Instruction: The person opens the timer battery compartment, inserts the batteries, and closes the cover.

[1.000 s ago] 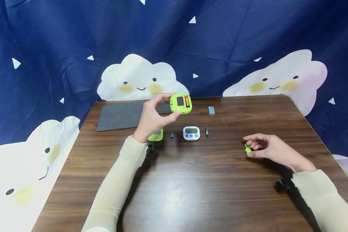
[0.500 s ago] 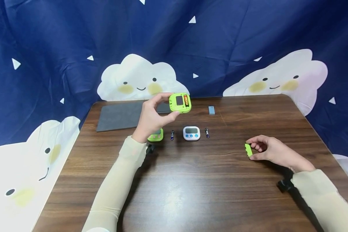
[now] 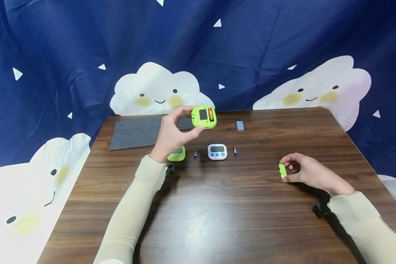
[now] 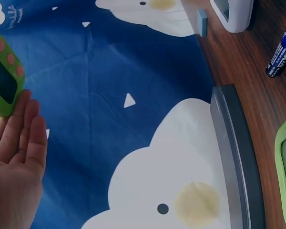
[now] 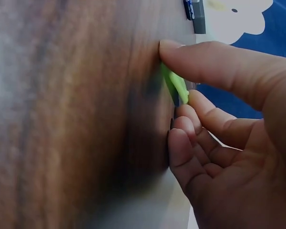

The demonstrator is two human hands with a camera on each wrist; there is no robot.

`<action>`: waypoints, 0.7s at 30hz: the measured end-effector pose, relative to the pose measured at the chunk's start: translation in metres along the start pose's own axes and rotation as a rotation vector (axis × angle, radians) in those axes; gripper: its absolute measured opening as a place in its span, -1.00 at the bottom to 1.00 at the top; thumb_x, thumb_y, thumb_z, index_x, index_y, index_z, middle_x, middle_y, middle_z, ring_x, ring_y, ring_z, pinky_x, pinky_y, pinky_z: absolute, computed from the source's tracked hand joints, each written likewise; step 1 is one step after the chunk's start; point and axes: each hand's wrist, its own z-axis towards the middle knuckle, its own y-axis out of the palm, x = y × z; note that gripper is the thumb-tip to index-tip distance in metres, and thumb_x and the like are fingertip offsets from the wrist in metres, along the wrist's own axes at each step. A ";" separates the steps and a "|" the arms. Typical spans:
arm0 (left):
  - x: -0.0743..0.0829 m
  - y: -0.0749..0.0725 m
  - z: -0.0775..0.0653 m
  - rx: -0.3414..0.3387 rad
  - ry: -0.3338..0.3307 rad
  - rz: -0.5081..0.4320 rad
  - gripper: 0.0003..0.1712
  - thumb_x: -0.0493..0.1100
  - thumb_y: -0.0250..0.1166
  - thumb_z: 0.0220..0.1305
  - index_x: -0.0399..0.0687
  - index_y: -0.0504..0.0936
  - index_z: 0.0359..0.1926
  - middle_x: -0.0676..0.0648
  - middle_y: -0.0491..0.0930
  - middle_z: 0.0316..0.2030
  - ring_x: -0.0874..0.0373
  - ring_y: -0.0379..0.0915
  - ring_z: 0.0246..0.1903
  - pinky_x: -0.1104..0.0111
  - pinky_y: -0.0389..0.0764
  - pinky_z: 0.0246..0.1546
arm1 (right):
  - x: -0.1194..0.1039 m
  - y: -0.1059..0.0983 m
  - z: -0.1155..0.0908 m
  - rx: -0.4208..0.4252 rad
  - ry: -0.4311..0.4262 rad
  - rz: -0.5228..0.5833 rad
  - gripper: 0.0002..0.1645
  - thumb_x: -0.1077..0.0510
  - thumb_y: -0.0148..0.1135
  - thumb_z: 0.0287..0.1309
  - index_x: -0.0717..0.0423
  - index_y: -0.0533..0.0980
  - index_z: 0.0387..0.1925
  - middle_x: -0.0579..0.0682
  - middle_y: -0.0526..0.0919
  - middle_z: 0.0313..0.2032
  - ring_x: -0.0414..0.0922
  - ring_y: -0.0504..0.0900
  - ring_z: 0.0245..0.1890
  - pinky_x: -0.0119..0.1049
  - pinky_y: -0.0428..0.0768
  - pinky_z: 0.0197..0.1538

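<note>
The left hand [image 3: 171, 132] holds a green timer [image 3: 198, 122] above the wooden table [image 3: 237, 205], its back showing a red-labelled battery [image 3: 212, 114]. The right hand [image 3: 311, 173] pinches a small green cover [image 3: 282, 171], well apart from it. On the table, one blue battery [image 3: 195, 154] lies between a second green timer [image 3: 176, 158] and a white timer [image 3: 217, 157]; another blue battery [image 3: 235, 151] lies just right of the white one. Farther back are a blue block [image 3: 239, 125] and a grey board [image 3: 135, 134], partly hidden by the left hand.

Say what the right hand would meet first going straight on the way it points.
Probably the nearer battery, beside the white timer; the right hand, pinching the green cover, points roughly that way, though its height above the table is unclear.
</note>
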 end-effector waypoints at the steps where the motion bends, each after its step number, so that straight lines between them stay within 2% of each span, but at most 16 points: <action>1: 0.000 0.000 0.000 0.000 0.000 0.000 -0.36 -0.12 0.64 0.21 -0.06 0.75 0.32 -0.14 0.85 0.12 0.11 0.76 0.11 0.25 0.67 0.37 | -0.001 0.001 -0.001 0.005 -0.003 -0.001 -0.39 0.24 0.74 0.11 0.28 0.61 0.12 0.02 0.66 -0.16 -0.30 0.52 -0.20 -0.48 0.52 -0.17; 11: -0.002 0.001 -0.001 -0.002 0.002 0.001 -0.34 -0.13 0.64 0.21 -0.06 0.74 0.34 -0.14 0.84 0.13 0.08 0.76 0.12 -0.04 0.67 0.40 | -0.002 0.003 -0.001 0.002 -0.004 0.021 -0.39 0.25 0.73 0.14 0.22 0.59 0.15 -0.04 0.61 -0.26 -0.34 0.51 -0.30 -0.46 0.49 -0.22; 17: -0.004 0.001 0.000 0.002 0.009 -0.009 -0.34 -0.14 0.64 0.21 -0.08 0.73 0.33 -0.16 0.84 0.12 0.07 0.77 0.12 -0.18 0.64 0.41 | 0.004 0.001 0.000 -0.014 0.045 0.107 -0.33 0.24 0.68 0.22 0.33 0.55 0.27 0.02 0.60 -0.20 -0.30 0.51 -0.27 -0.45 0.53 -0.23; 21: -0.004 0.001 0.000 0.004 0.002 -0.010 -0.35 -0.15 0.64 0.20 -0.08 0.74 0.33 -0.15 0.84 0.12 0.08 0.77 0.11 -0.15 0.65 0.41 | 0.007 -0.002 0.001 -0.002 0.059 0.191 -0.29 0.24 0.67 0.25 0.38 0.53 0.32 0.03 0.67 -0.15 -0.31 0.59 -0.23 -0.46 0.63 -0.20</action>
